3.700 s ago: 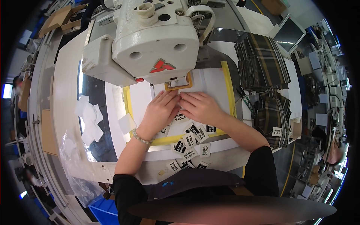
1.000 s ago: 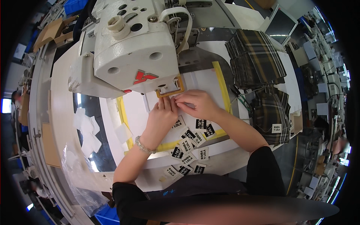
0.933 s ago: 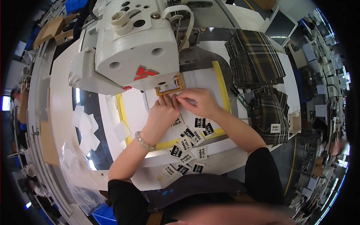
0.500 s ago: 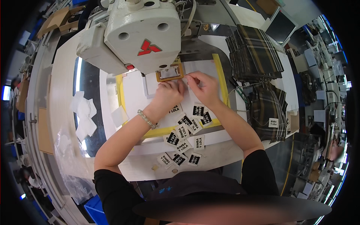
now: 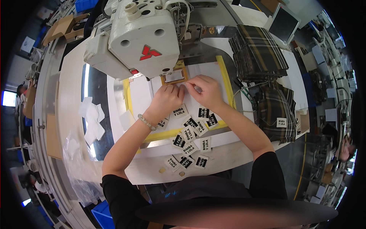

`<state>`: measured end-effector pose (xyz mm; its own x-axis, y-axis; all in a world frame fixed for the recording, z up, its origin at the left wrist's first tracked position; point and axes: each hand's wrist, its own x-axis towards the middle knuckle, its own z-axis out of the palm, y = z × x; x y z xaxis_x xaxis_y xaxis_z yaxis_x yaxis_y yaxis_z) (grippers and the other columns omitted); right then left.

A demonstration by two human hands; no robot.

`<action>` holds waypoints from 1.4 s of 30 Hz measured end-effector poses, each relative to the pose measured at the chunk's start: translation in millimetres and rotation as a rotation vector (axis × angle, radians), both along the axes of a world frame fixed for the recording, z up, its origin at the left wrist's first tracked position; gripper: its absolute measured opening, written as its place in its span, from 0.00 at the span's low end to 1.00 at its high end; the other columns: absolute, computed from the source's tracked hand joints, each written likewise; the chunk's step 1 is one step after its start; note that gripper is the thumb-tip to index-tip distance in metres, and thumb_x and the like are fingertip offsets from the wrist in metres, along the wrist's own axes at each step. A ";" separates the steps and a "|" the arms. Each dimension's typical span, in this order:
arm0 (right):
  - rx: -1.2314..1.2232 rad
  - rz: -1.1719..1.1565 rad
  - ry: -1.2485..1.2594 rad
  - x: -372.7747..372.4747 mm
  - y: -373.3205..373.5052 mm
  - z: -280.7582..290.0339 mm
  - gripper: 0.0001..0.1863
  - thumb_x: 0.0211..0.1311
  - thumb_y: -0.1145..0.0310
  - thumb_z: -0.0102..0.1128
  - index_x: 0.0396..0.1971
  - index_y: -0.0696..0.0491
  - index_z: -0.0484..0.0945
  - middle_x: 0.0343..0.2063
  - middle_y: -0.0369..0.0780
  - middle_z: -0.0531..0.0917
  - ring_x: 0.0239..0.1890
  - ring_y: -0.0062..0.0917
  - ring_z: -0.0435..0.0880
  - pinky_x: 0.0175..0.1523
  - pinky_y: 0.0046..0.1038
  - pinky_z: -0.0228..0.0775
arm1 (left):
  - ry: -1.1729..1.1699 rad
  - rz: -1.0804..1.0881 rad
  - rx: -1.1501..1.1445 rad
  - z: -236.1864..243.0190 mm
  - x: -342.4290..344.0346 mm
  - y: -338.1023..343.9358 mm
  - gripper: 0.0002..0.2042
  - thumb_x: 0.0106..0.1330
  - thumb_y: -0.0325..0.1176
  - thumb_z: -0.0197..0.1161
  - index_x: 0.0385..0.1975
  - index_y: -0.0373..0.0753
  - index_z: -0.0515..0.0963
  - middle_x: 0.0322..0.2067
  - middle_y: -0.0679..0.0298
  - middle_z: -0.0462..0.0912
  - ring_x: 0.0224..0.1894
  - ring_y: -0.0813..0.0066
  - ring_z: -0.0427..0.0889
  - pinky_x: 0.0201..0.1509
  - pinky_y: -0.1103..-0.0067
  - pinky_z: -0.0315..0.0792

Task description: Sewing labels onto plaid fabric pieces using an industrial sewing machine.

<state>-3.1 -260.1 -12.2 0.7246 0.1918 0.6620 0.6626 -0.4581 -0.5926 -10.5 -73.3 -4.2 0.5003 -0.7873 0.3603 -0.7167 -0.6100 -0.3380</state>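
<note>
My left hand [image 5: 167, 100] is closed, its fingers curled near the lower edge of an amber-coloured frame [image 5: 185, 74] under the sewing machine head [image 5: 143, 42]. Thumb and fingers of my right hand [image 5: 207, 91] are pinched together close beside the left fingertips. Whatever the two hands hold between them is hidden or too small to name. White fabric shows inside the frame. Several square labels [image 5: 188, 134], some white with dark lettering and some black with pale lettering, lie scattered on the white work plate [image 5: 142, 90] and on the table edge nearer me.
A stack of dark plaid fabric pieces [image 5: 259, 53] stands at the right. Below it, more plaid fabric [image 5: 272, 110] carries a white label, beside green-handled snips [image 5: 248, 93]. White scraps [image 5: 92, 120] and a clear plastic bag [image 5: 78, 168] lie left. A monitor [image 5: 284, 24] stands far right.
Both hands have drawn slightly toward me, away from the amber frame, and stay close together. The whole view has shifted a little. More labels now show beside my left wrist.
</note>
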 end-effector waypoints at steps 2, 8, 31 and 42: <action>-0.050 0.025 -0.050 0.6 0.8 0.3 0.03 0.51 0.75 0.65 0.26 0.55 0.79 0.23 0.38 0.81 0.24 0.29 0.80 0.29 0.27 0.72 | 0.019 0.006 -0.007 0.7 -5.4 -1.2 0.12 0.50 0.30 0.59 0.34 0.34 0.78 0.28 0.63 0.81 0.35 0.72 0.79 0.38 0.80 0.72; -0.168 0.174 -0.257 -0.3 9.1 -5.8 0.06 0.46 0.73 0.67 0.25 0.52 0.79 0.24 0.36 0.82 0.26 0.29 0.81 0.31 0.29 0.73 | 0.228 -0.011 -0.243 -10.3 -28.4 -1.4 0.12 0.52 0.31 0.65 0.34 0.31 0.77 0.40 0.51 0.81 0.48 0.55 0.81 0.47 0.70 0.77; 0.061 0.199 0.069 4.6 4.8 -3.7 0.05 0.49 0.77 0.65 0.28 0.54 0.81 0.22 0.38 0.82 0.23 0.30 0.80 0.30 0.27 0.71 | 0.525 0.144 -0.366 0.5 -21.3 4.4 0.24 0.59 0.43 0.64 0.48 0.30 0.74 0.57 0.46 0.71 0.58 0.49 0.72 0.63 0.62 0.65; 0.079 0.171 0.101 1.0 5.7 -4.6 0.04 0.49 0.74 0.65 0.26 0.52 0.79 0.21 0.38 0.82 0.23 0.32 0.80 0.30 0.29 0.72 | 0.523 0.138 -0.364 -3.2 -25.6 3.0 0.25 0.59 0.44 0.63 0.48 0.30 0.73 0.58 0.43 0.69 0.58 0.47 0.71 0.63 0.61 0.65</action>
